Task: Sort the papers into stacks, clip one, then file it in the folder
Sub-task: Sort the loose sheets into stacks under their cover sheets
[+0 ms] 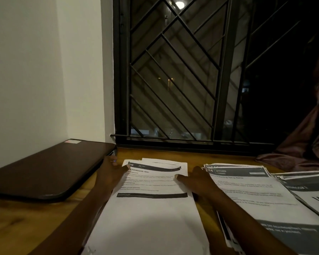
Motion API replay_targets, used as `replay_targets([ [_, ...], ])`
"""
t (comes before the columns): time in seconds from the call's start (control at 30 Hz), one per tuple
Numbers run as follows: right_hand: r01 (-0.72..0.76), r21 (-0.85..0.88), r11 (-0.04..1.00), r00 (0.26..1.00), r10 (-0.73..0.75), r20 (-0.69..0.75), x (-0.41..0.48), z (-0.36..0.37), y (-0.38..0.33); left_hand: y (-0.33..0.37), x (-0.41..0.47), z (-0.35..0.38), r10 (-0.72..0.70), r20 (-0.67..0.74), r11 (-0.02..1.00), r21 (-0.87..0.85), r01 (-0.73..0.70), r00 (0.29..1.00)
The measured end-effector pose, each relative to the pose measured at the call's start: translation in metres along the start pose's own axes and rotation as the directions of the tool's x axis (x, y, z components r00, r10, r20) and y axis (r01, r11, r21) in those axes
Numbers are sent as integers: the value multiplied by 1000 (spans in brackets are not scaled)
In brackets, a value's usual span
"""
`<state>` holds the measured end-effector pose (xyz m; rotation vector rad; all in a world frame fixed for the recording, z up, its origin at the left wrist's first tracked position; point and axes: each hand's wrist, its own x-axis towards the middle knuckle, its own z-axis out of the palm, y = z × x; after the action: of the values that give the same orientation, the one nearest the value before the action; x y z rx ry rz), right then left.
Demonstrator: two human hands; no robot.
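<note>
- Between your two hands, on the wooden table (26, 227), lies the left stack (151, 218) of papers. Its top sheet is headed "baseboards clean", and another sheet peeks out askew at the far edge.
- Your left hand (111, 173) sits at that stack's far left corner. The thumb lies on the corner of the top sheet and the other fingers curl beside the edge. You cannot tell whether they grip under the sheets.
- Your right hand (199, 181) rests at the stack's right edge, with one straight finger pressing flat on the top sheet and nothing grasped.
- Just right of that hand lies the middle stack (256, 192), headed "KITCHEN", its sheets slightly fanned at the far edge.
- At the picture's right edge the right stack (313, 190) lies turned at an angle, its edge meeting the middle stack.
- A closed laptop (44, 172) lies on the table's left side by the wall, near your left hand.
- Behind the table stands a window grille (173, 70), and a dark curtain (311, 135) bunches at the far right.
</note>
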<state>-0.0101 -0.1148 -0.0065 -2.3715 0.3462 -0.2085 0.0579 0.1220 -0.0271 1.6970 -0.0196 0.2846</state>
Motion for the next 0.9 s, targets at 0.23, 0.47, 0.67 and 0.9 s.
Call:
replay_targets([
  [0.23, -59, 108, 992, 995, 50, 90, 0, 3, 1, 3, 2, -13, -112, 212, 971, -183, 152, 971],
  [0.47, 94, 187, 978, 993, -106, 56, 1, 21, 5, 11, -5, -11, -96, 302, 980, -139, 144, 948],
  [0.67, -29, 558, 829, 998, -6, 61, 11, 3, 14, 16, 0, -15, -21, 222, 929, -356, 101, 975],
  [0.9, -207, 829, 519, 903, -224, 366, 10, 3, 18, 28, -18, -17, -61, 398, 850, -460, 257, 915],
])
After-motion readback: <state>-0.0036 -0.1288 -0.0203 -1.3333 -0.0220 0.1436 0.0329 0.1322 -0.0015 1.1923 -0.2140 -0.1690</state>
